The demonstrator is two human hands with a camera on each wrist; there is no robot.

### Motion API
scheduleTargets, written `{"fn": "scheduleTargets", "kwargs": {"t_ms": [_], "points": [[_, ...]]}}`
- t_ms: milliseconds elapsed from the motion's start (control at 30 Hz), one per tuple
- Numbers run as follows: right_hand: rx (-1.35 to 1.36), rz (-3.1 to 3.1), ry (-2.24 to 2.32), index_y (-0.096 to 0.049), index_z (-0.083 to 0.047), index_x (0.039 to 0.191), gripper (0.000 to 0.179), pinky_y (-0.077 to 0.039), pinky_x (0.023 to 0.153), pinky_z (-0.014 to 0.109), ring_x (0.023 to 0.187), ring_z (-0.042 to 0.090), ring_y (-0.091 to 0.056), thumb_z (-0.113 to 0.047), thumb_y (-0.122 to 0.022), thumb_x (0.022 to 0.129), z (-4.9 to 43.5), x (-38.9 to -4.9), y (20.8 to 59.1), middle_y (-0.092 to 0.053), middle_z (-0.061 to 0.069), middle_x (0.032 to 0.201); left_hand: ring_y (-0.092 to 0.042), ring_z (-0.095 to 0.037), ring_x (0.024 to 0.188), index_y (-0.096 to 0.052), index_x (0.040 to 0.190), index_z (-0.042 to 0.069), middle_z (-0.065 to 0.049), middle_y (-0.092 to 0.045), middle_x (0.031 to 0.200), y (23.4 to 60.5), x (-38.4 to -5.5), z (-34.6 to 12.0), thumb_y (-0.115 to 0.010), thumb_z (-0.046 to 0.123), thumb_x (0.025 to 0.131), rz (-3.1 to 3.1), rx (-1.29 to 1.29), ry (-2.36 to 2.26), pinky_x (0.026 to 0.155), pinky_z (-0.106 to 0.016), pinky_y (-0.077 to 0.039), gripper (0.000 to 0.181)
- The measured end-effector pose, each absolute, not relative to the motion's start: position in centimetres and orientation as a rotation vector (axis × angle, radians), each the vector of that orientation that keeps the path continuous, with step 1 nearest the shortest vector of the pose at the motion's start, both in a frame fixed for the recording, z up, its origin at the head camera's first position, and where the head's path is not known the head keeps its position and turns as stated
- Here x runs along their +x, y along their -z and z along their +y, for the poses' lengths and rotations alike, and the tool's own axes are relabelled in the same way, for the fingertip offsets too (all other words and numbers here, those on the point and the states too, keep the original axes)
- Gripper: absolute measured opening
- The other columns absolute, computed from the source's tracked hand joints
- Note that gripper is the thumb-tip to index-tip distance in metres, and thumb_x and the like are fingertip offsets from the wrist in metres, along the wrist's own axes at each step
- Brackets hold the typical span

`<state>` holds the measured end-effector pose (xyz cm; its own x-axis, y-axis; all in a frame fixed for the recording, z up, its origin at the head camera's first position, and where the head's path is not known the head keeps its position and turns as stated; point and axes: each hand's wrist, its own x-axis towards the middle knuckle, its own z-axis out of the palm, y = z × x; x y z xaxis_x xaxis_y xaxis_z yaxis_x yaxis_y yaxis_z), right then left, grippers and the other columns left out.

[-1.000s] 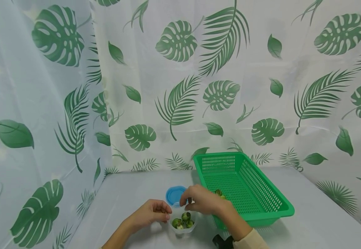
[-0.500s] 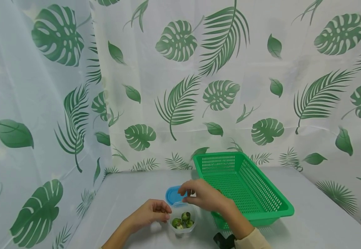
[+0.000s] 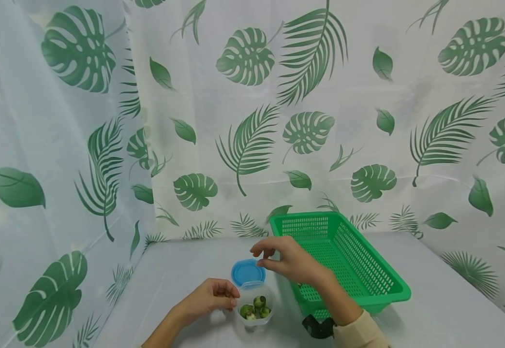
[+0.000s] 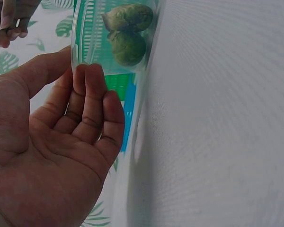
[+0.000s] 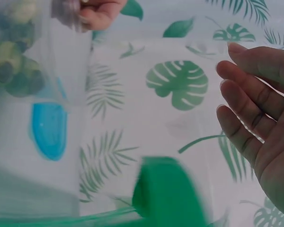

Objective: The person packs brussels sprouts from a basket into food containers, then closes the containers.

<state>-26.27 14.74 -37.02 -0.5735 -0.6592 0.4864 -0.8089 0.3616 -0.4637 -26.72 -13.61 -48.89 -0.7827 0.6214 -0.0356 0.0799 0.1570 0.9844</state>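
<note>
A small clear plastic container (image 3: 256, 324) stands on the table, with several Brussels sprouts (image 3: 259, 302) inside. My left hand (image 3: 211, 297) holds its left side; in the left wrist view the thumb and fingertips meet at the container's rim (image 4: 75, 45). Above and behind the container, my right hand (image 3: 289, 261) hovers near the green basket's left edge. In the right wrist view the right hand (image 5: 260, 104) has loosely bent fingers with nothing between them. Just behind the container lies a blue lid (image 3: 247, 273).
A large green perforated basket (image 3: 365, 251) stands on the right, partly covered by the right forearm. A black object (image 3: 318, 327) sits at the right wrist. A white curtain with green leaf print (image 3: 252, 145) surrounds the table (image 3: 183, 261) at the back and sides.
My right hand has risen away from the container, up and to the right, uncovering the blue lid. The left hand and the container have stayed in place.
</note>
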Motion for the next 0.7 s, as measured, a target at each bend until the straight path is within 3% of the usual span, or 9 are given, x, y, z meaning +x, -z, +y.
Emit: {"fn": "scheduleTargets", "kwargs": {"t_ms": [700], "points": [[1.322, -2.32, -0.91, -0.073, -0.016, 0.121, 0.03, -0.058, 0.084, 0.028, 0.097, 0.008, -0.066, -0.008, -0.079, 0.092, 15.6, -26.2, 33.9, -0.074, -0.004, 0.114, -0.068, -0.014, 0.085, -0.066, 0.117, -0.01, 0.0, -0.071, 0.094, 48.9, -26.8, -13.5, -0.068, 0.01, 0.099, 2.009, 0.671, -1.666, 0.079, -0.03, -0.059, 0.027]]}}
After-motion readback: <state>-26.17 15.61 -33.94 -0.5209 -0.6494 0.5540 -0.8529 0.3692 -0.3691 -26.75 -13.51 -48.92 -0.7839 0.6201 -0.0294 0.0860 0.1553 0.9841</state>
